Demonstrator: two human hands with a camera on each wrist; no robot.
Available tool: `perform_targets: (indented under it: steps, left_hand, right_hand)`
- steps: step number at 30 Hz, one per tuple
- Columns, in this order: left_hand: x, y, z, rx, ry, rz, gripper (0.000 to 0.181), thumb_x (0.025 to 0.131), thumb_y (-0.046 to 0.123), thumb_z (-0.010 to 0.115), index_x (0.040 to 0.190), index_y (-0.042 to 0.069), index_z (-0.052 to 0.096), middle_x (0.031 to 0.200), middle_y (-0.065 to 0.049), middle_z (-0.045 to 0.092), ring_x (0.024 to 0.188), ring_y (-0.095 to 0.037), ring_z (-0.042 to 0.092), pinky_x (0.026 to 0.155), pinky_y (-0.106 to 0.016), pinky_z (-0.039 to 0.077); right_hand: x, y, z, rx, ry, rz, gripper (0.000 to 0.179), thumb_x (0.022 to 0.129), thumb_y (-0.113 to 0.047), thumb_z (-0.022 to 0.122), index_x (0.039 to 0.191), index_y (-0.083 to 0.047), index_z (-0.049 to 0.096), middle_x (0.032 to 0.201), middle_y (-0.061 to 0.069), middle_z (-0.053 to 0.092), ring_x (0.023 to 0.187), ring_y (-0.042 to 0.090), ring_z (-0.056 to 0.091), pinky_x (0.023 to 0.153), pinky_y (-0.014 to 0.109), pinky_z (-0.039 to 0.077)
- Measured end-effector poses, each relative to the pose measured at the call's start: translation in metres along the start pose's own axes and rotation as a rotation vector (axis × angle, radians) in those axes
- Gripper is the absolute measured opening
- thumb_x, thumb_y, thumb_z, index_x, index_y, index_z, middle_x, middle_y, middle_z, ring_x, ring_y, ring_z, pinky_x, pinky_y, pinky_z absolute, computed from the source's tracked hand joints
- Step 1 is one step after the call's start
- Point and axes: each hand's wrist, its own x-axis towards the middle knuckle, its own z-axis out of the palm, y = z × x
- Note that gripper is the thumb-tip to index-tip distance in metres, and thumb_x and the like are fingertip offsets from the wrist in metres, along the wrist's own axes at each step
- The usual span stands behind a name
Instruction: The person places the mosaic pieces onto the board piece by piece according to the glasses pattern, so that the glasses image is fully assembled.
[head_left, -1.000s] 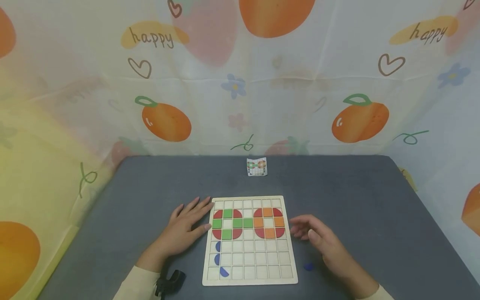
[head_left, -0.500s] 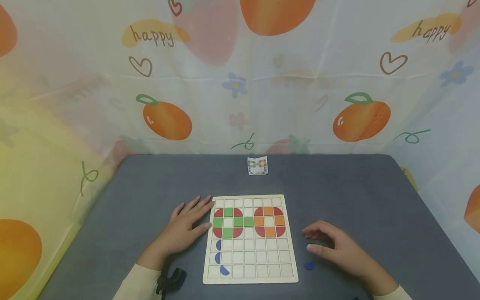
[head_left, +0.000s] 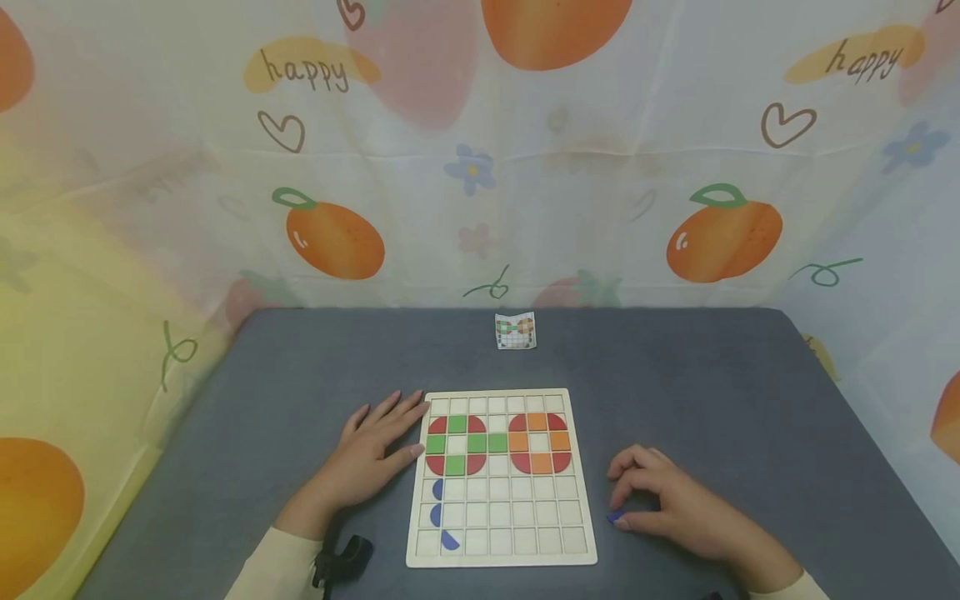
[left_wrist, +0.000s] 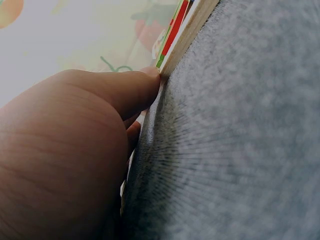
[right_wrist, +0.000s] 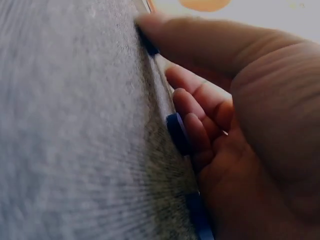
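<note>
A square pale wooden grid board [head_left: 502, 563] lies on the grey cloth, with red, green and orange pieces filling parts of its upper rows. Three blue half-round pieces [head_left: 436, 516] sit in its left column, the lowest one tilted. My left hand [head_left: 356, 467] lies flat on the table, thumb and fingertips touching the board's left edge. Right of the board, my right hand [head_left: 678, 504] pinches a blue half-round piece [head_left: 615, 517] between thumb and index finger. In the right wrist view, another blue piece [right_wrist: 178, 133] stands out beside the curled fingers, and a third blue piece [right_wrist: 199, 217] is partly hidden.
A small printed card [head_left: 515, 331] with a coloured grid pattern lies near the back edge of the grey table [head_left: 360, 350]. A black strap device [head_left: 345, 562] is on the left wrist. A patterned cloth [head_left: 480, 167] hangs behind the table.
My right hand has moved away from the board's right edge, down to the blue piece on the cloth, and its thumb and index finger have closed on it. The left hand stays put.
</note>
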Motion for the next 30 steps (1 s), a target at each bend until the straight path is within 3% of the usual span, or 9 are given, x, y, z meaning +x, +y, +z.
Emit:
perform_targets:
  steps: [8, 16, 26, 30]
  left_hand:
    - [0.0, 0.001, 0.0, 0.0, 0.003, 0.0, 0.068, 0.109, 0.042, 0.069, 0.17, 0.023, 0.044, 0.176, 0.004, 0.031, 0.164, -0.033, 0.019, 0.124, -0.068, 0.0]
    - [0.0, 0.001, 0.0, 0.0, 0.004, -0.003, 0.068, 0.109, 0.042, 0.069, 0.17, 0.023, 0.044, 0.176, 0.004, 0.032, 0.164, -0.034, 0.019, 0.124, -0.068, 0.0]
    - [0.0, 0.001, 0.0, -0.002, 0.004, -0.004, 0.068, 0.109, 0.041, 0.069, 0.17, 0.022, 0.045, 0.176, 0.004, 0.032, 0.164, -0.033, 0.019, 0.124, -0.068, 0.0]
    - [0.0, 0.001, 0.0, -0.005, 0.006, -0.003, 0.068, 0.109, 0.04, 0.07, 0.169, 0.022, 0.045, 0.176, 0.003, 0.032, 0.164, -0.034, 0.019, 0.124, -0.068, 0.001]
  right_hand:
    - [0.001, -0.003, 0.002, -0.031, 0.068, -0.026, 0.028, 0.097, -0.01, 0.084, 0.104, -0.036, 0.08, 0.118, -0.011, 0.062, 0.11, 0.012, 0.055, 0.091, 0.029, 0.048]
    - [0.001, -0.001, 0.0, -0.182, 0.135, 0.042, 0.036, 0.089, -0.015, 0.093, 0.112, -0.033, 0.073, 0.115, -0.02, 0.06, 0.109, 0.009, 0.056, 0.094, 0.028, 0.047]
    - [-0.005, 0.003, -0.009, -0.164, 0.1, 0.028, 0.05, 0.086, 0.008, 0.084, 0.109, -0.036, 0.075, 0.114, -0.018, 0.055, 0.106, 0.009, 0.051, 0.087, 0.032, 0.049]
    - [-0.003, 0.002, -0.009, -0.181, 0.128, 0.058, 0.042, 0.092, 0.004, 0.084, 0.107, -0.034, 0.076, 0.112, -0.019, 0.056, 0.104, 0.006, 0.054, 0.085, 0.032, 0.052]
